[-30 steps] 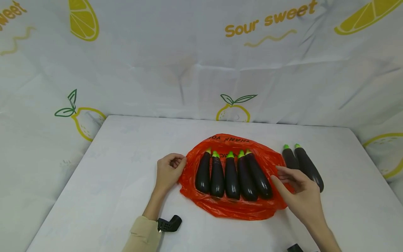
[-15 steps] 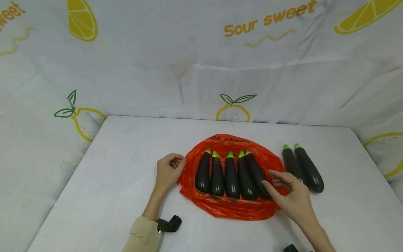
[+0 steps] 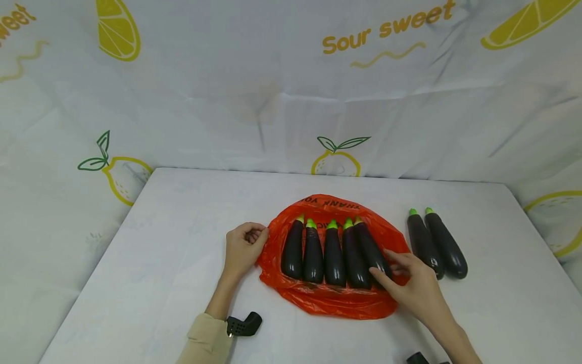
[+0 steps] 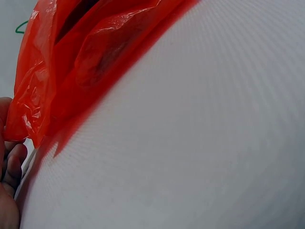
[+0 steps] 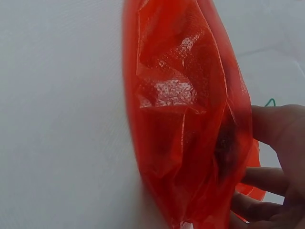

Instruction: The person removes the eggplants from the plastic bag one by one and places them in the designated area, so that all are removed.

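Right grip: we see the right grip (image 3: 411, 283) with thumb and fingers spread apart against the bag's side; the right wrist view hides some fingertips behind the film.
Left grip: we pinch the bag's edge between thumb and finger with the left grip (image 3: 244, 246), at about 9 o'clock on the bag.
Red bag: it spreads between our hands on the desk (image 3: 159, 263); the red bag (image 3: 327, 302) lies at about 3 to 4 o'clock from the left grip and about 9 to 10 from the right.
Rightmost bagged eggplant: it sits at about 10 to 11 o'clock from our right grip, the thumb at its lower end; the rightmost bagged eggplant (image 3: 370, 247) has its long axis from 11 to 5, stem at 11.
Nearer hand: the right, clearly; we judge this the relation that matters most here.
Other 4 bagged eggplants: the other 4 bagged eggplants (image 3: 334, 260) lie side by side toward 9 o'clock, stems near 12.
2 loose eggplants: outside the bag, the 2 loose eggplants (image 3: 447, 245) lie near our right grip, at about 1 o'clock, axes 11 to 5.
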A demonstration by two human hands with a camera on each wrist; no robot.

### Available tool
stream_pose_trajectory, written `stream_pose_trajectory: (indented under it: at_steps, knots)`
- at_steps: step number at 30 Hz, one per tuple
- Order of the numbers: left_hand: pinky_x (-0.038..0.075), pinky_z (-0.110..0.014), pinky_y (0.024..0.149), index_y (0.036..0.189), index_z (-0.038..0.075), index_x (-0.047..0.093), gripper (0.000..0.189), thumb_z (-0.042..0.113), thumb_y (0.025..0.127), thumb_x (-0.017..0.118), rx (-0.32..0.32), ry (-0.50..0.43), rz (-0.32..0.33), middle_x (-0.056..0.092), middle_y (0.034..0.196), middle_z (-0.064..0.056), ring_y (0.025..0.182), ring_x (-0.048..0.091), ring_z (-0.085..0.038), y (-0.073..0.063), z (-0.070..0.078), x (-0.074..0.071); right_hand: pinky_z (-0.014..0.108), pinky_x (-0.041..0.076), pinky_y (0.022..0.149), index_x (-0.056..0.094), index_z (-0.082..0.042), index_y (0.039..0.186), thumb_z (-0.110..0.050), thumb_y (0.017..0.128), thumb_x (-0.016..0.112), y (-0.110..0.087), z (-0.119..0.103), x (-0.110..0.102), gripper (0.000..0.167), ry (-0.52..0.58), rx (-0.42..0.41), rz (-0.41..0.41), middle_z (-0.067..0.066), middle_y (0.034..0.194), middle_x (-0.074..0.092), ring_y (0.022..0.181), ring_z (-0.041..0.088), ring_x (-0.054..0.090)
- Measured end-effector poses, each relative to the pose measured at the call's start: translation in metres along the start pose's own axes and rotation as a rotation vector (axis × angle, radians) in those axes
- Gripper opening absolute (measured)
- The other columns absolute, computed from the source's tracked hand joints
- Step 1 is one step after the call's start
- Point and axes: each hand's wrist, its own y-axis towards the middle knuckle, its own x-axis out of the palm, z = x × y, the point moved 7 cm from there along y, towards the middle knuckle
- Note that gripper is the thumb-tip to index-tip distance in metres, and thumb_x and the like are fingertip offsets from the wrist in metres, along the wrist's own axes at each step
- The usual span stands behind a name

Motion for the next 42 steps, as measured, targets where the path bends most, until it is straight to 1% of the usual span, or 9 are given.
stream_pose_trajectory:
  at_steps: [5,12,15,21,29,35,42]
  knots:
    - [0.048,-0.018,0.06,0.087,0.005,0.076,0.005,0.008,0.089,0.073,0.0,-0.007,-0.001,0.067,0.071,-0.007,0.064,0.054,-0.011,0.0,-0.001,0.001,0.018,0.057,0.066,0.069,0.004,0.124,-0.029,0.079,0.088,0.0,0.001,0.002,0.059,-0.009,0.017,-0.027,0.017,0.102,0.073,0.081,0.019,0.069]
    - [0.048,-0.018,0.059,0.086,0.005,0.076,0.005,0.007,0.089,0.073,-0.002,-0.015,-0.002,0.067,0.071,-0.007,0.063,0.054,-0.011,0.0,-0.001,0.001,0.022,0.059,0.066,0.068,0.005,0.126,-0.028,0.081,0.087,0.0,0.003,0.005,0.059,-0.01,0.049,-0.049,0.017,0.103,0.072,0.081,0.019,0.069]
    - [0.048,-0.018,0.059,0.086,0.005,0.076,0.005,0.008,0.089,0.073,-0.001,-0.013,-0.004,0.067,0.071,-0.007,0.063,0.053,-0.011,0.0,0.0,0.001,0.021,0.059,0.066,0.068,0.005,0.126,-0.027,0.082,0.086,0.0,0.003,0.005,0.057,-0.009,0.063,-0.043,0.018,0.102,0.072,0.081,0.019,0.068]
    - [0.048,-0.017,0.06,0.086,0.005,0.076,0.005,0.008,0.089,0.073,-0.003,-0.013,-0.005,0.066,0.071,-0.007,0.063,0.053,-0.011,0.0,0.0,0.001,0.014,0.052,0.063,0.07,0.003,0.125,-0.025,0.082,0.086,-0.001,0.002,0.0,0.054,0.008,0.061,-0.001,0.019,0.102,0.073,0.081,0.02,0.066]
    - [0.048,-0.017,0.06,0.086,0.006,0.076,0.005,0.008,0.09,0.073,-0.002,-0.013,-0.001,0.066,0.071,-0.007,0.064,0.053,-0.011,0.0,0.0,0.001,0.017,0.05,0.061,0.07,0.001,0.126,-0.027,0.082,0.086,-0.004,-0.003,-0.007,0.054,0.021,0.064,0.011,0.017,0.103,0.072,0.081,0.02,0.062]
    - [0.048,-0.017,0.06,0.087,0.005,0.076,0.005,0.008,0.09,0.073,-0.002,-0.007,0.001,0.066,0.071,-0.007,0.064,0.053,-0.011,0.0,-0.001,0.0,0.018,0.05,0.06,0.071,-0.001,0.124,-0.026,0.081,0.086,-0.006,-0.009,-0.011,0.052,0.018,0.032,0.041,0.013,0.099,0.071,0.079,0.018,0.058]
    - [0.048,-0.018,0.06,0.087,0.005,0.076,0.005,0.008,0.09,0.073,-0.005,0.007,-0.003,0.066,0.071,-0.007,0.064,0.053,-0.012,0.0,0.0,0.0,0.019,0.05,0.061,0.073,-0.003,0.122,-0.024,0.081,0.087,-0.009,-0.016,-0.015,0.049,0.019,0.006,0.056,0.009,0.095,0.069,0.077,0.01,0.054]
